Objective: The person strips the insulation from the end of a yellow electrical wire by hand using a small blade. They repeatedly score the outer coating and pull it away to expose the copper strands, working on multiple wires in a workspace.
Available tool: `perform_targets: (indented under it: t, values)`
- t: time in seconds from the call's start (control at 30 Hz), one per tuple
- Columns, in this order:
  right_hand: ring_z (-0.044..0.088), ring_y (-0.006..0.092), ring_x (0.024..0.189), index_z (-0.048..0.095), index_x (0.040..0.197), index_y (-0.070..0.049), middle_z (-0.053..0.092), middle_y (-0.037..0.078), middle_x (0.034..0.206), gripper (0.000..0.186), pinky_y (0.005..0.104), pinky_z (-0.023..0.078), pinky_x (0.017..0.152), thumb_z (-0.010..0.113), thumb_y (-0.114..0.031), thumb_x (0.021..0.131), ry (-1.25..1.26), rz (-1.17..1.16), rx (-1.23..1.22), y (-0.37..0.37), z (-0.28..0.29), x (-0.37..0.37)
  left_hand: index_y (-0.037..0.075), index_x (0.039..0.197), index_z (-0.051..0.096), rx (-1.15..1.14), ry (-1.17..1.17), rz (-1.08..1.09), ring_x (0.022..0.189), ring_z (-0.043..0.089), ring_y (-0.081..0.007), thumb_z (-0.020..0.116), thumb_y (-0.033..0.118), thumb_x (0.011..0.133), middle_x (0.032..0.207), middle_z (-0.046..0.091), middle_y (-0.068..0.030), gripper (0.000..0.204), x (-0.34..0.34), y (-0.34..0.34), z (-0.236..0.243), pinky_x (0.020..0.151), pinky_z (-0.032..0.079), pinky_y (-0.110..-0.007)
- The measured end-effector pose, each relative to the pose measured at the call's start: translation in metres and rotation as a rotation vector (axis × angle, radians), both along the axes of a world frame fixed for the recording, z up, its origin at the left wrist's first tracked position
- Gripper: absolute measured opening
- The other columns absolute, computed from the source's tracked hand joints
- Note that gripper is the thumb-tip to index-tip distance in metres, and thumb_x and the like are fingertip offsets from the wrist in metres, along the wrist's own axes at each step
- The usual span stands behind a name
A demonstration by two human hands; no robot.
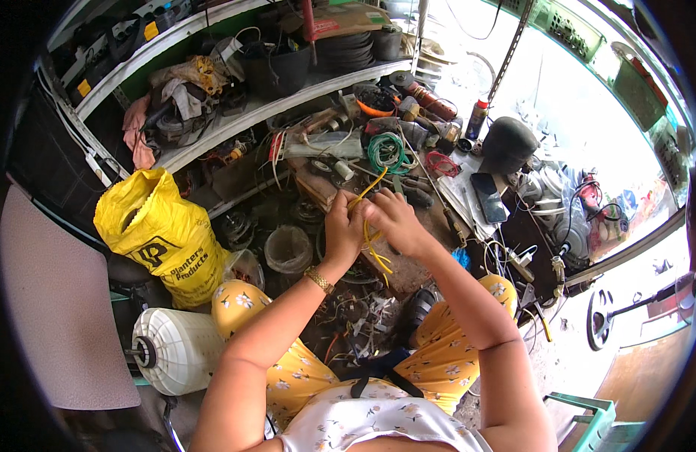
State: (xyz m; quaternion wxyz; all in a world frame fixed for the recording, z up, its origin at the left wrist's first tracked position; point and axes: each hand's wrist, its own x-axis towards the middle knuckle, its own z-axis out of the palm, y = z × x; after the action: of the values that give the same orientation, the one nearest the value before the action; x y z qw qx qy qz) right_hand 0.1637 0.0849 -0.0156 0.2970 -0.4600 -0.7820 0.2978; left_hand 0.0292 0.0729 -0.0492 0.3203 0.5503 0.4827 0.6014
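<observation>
A thin yellow wire [381, 262] runs through both hands above the near edge of a low wooden workbench [312, 183]. My left hand [343, 232], with a gold watch on its wrist, is closed around it. Right beside it, my right hand [395, 221] pinches the same wire, fingers meeting the left ones. One stretch of wire rises past the fingertips toward a green coil of wire [389, 153]; loose ends dangle below the hands. The exact spot gripped is hidden by the fingers.
On the bench lie a black phone [488, 197], a spray can [477, 119], an orange bowl [376, 102] and tangled tools. A yellow sack [167, 241] and a white ribbed drum [184, 348] stand at left. Wire scraps litter the floor; a metal shelf [276, 98] spans the back.
</observation>
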Motion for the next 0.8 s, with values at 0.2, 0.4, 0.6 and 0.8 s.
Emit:
perform_targets:
  t: [0.2, 0.4, 0.6, 0.8]
  values:
    - [0.046, 0.0365, 0.100, 0.042, 0.108, 0.001, 0.045, 0.018, 0.099, 0.060, 0.0424, 0.039, 0.086, 0.078, -0.028, 0.070, 0.553, 0.133, -0.001, -0.008, -0.004, -0.010, 0.005, 0.090, 0.050, -0.264, -0.474, -0.319, 0.068, 0.055, -0.0062, 0.061, 0.014, 0.089, 0.079, 0.057, -0.0021, 0.015, -0.013, 0.007, 0.003, 0.059, 0.046, -0.021]
    - [0.045, 0.0297, 0.092, 0.057, 0.094, -0.008, 0.046, 0.011, 0.096, 0.041, 0.0397, 0.035, 0.075, 0.074, -0.035, 0.068, -0.119, -0.201, 0.569, -0.024, 0.021, -0.014, 0.006, 0.091, 0.048, -0.283, -0.618, -0.083, 0.067, 0.057, -0.0089, 0.061, 0.016, 0.090, 0.082, 0.058, -0.0028, 0.016, -0.021, 0.007, 0.011, 0.057, 0.048, -0.022]
    - [0.047, 0.0305, 0.094, 0.070, 0.097, -0.013, 0.051, 0.009, 0.097, 0.032, 0.0419, 0.038, 0.075, 0.062, -0.040, 0.081, -0.226, -0.214, 0.414, -0.028, 0.014, -0.028, 0.007, 0.088, 0.048, -0.139, -0.588, -0.045, 0.072, 0.055, -0.0066, 0.061, 0.015, 0.089, 0.079, 0.055, 0.0005, 0.016, -0.015, 0.002, 0.015, 0.061, 0.046, -0.020]
    - [0.049, 0.0338, 0.094, 0.066, 0.093, -0.004, 0.055, 0.014, 0.099, 0.022, 0.0418, 0.042, 0.079, 0.060, -0.022, 0.083, 0.003, -0.110, 0.055, 0.000, -0.019, -0.009, 0.004, 0.090, 0.048, -0.099, -0.135, -0.233, 0.071, 0.055, -0.0099, 0.059, 0.016, 0.090, 0.082, 0.058, -0.0044, 0.017, -0.015, 0.002, 0.008, 0.065, 0.045, -0.026]
